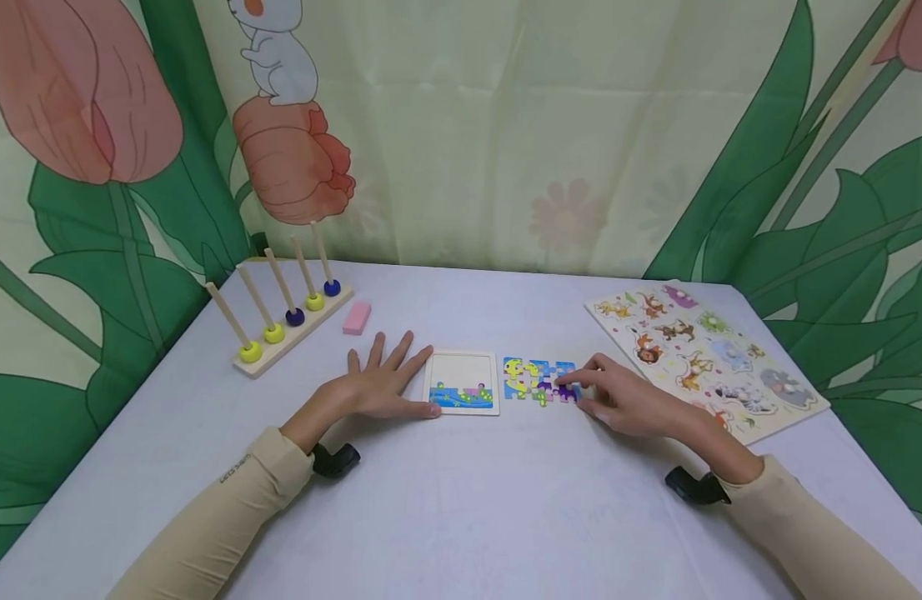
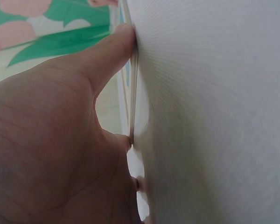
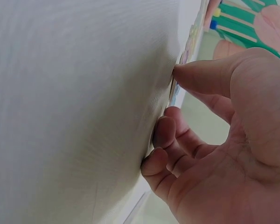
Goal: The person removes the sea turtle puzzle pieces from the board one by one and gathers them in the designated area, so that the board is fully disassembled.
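A small square puzzle frame [image 1: 464, 367] lies on the table with a strip of blue sea pieces along its bottom; its upper part shows bare board. My left hand [image 1: 382, 386] is spread flat at its left side, the thumb on the lower left corner and the index fingertip by the upper left one. Right of the frame lie several loose jigsaw pieces [image 1: 515, 379] in blue, yellow and purple. With bent fingers my right hand [image 1: 628, 398] pinches a purple and blue puzzle piece [image 1: 567, 392] at their right end. In the right wrist view, its thumb [image 3: 203, 77] touches the piece's edge.
A wooden peg stand [image 1: 296, 331] with yellow and blue beads is at the back left, a pink block [image 1: 357, 318] beside it. An animal picture board [image 1: 701, 354] lies at the right, close behind my right hand. A printed curtain [image 1: 461, 150] hangs behind the table.
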Motion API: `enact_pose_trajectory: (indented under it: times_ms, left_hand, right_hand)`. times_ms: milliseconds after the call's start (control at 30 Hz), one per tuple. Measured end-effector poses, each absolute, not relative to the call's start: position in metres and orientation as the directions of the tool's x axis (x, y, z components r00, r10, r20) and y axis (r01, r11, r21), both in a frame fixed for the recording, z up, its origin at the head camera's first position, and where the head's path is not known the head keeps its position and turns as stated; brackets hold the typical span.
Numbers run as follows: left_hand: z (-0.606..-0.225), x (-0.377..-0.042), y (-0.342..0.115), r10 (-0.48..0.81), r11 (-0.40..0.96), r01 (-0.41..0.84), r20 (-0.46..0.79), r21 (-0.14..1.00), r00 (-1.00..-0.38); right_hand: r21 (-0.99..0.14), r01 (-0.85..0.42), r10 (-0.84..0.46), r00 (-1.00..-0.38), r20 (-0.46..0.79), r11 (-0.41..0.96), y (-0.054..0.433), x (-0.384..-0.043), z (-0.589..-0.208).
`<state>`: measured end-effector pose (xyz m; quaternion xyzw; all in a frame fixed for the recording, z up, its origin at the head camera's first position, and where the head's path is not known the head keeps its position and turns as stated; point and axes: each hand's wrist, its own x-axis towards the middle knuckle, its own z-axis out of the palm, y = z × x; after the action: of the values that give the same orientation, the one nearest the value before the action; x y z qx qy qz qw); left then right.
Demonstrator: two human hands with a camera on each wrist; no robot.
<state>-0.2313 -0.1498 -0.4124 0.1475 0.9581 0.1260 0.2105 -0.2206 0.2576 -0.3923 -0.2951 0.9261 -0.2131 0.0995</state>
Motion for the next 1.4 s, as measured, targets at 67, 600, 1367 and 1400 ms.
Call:
enact_pose_trajectory:
  times_ms: [67,600,1367,1400]
  left_hand:
    - [-0.413,-0.231,-0.150,0.338,0.923,0.228,-0.368,0.310,-0.866]
    - [-0.414,-0.232,-0.151,0.338,0.927,0.245,-0.350,0.284,-0.874]
    - [-0.420,-0.234,-0.151,0.338,0.928,0.244,-0.355,0.283,-0.872]
    - [-0.420,-0.235,-0.151,0.338,0.928,0.244,-0.356,0.284,-0.871]
  right_hand:
    - [-0.456,-0.504,-0.590,-0.806,-0.058,0.734,0.257,-0.221,-0.393]
    - [-0.445,-0.528,-0.605,-0.795,-0.040,0.724,0.258,-0.222,-0.392]
    - [-0.448,-0.539,-0.575,-0.815,0.067,0.713,0.246,-0.220,-0.385]
    - [-0.449,-0.548,-0.582,-0.810,0.074,0.706,0.244,-0.220,-0.386]
